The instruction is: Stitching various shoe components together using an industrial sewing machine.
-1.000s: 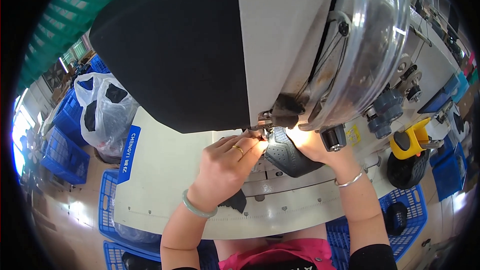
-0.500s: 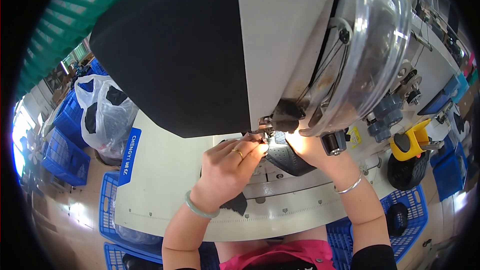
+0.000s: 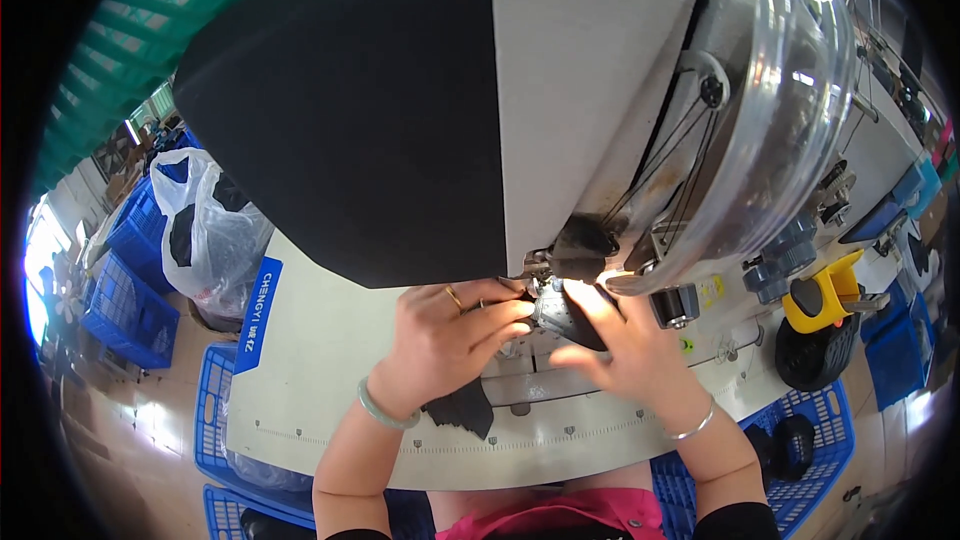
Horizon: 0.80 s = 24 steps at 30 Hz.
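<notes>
A small black perforated piece (image 3: 570, 318), which looks like a shoe upper, lies under the lit presser foot (image 3: 538, 266) of a large sewing machine (image 3: 590, 90). My left hand (image 3: 435, 340), with a ring and a pale bangle, pinches the edge of that piece just left of the foot; its fingertips are partly hidden. On the right side of the piece rest the fingers of my right hand (image 3: 640, 355), spread, with the thumb apart. Below my left hand a jagged black scrap (image 3: 465, 412) lies on the pale table (image 3: 330, 390).
A clear plastic guard (image 3: 770, 140) curves along the machine's right side. Further right stand a yellow holder (image 3: 830, 295) and a black shoe (image 3: 815, 355). Blue crates (image 3: 210, 420) flank the table, and a plastic bag (image 3: 215, 250) of black pieces is at left. Green mesh (image 3: 150, 30) hangs top left.
My right hand has moved back toward me and its fingers have spread. The black piece has turned and shows less. My left hand has shifted slightly left, uncovering more of the scrap.
</notes>
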Motion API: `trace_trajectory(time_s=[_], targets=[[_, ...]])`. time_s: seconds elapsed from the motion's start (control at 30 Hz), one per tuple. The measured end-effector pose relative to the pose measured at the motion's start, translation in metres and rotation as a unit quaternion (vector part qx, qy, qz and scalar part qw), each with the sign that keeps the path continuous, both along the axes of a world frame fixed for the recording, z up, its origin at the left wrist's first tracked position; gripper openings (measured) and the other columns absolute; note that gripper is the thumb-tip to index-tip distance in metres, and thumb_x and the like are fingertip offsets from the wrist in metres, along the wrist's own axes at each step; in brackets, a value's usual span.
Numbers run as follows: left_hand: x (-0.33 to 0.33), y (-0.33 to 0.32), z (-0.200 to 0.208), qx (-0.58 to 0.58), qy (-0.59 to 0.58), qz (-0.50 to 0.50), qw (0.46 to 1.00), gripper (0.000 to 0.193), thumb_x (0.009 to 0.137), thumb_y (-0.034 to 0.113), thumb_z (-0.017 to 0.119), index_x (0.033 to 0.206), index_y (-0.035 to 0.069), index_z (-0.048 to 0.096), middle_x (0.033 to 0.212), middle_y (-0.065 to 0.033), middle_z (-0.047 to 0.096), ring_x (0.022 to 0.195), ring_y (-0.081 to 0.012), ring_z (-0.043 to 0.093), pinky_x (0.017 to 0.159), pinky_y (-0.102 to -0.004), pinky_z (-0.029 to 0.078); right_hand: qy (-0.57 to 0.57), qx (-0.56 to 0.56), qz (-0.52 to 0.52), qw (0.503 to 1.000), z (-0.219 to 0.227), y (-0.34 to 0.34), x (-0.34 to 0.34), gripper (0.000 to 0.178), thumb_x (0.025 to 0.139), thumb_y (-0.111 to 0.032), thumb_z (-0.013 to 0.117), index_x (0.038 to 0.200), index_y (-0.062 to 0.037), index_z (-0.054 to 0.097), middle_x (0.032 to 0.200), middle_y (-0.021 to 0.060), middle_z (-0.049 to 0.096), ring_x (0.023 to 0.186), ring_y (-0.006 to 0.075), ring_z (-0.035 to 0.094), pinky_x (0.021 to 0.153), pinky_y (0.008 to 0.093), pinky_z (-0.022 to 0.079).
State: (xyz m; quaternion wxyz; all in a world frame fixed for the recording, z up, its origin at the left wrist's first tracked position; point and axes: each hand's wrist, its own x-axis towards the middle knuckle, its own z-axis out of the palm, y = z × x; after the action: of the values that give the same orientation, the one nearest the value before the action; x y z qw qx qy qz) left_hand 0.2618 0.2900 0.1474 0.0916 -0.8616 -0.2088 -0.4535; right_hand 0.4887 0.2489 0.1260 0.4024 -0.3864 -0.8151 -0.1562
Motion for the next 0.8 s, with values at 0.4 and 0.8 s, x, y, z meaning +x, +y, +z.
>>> trace_trajectory(time_s=[0.4,0.8], targets=[[0.002,-0.011,-0.009,-0.100,-0.011,-0.013,0.995,0.029,0.069,0.017,0.080,0.097,0.014,0.076,0.107,-0.0080,0.066,0.087,-0.0240,0.068,0.069,-0.0324,0.056,0.060,0.080,0.025,0.995,-0.030,0.019,-0.004,0.043,0.064,-0.004,0.062,0.106,-0.0018,0.071,0.108,0.0135,0.062,0.099,0.0321,0.056,0.093,0.0494,0.044],[0.005,-0.016,-0.012,-0.049,0.036,0.053,0.997,0.035,0.072,0.023,0.077,0.106,0.015,0.073,0.107,-0.0074,0.063,0.100,-0.0262,0.066,0.077,-0.0330,0.056,0.072,0.070,0.043,0.994,-0.031,0.027,-0.002,0.042,0.068,-0.003,0.060,0.108,-0.0026,0.071,0.109,0.0129,0.063,0.094,0.0310,0.057,0.089,0.0472,0.043]])
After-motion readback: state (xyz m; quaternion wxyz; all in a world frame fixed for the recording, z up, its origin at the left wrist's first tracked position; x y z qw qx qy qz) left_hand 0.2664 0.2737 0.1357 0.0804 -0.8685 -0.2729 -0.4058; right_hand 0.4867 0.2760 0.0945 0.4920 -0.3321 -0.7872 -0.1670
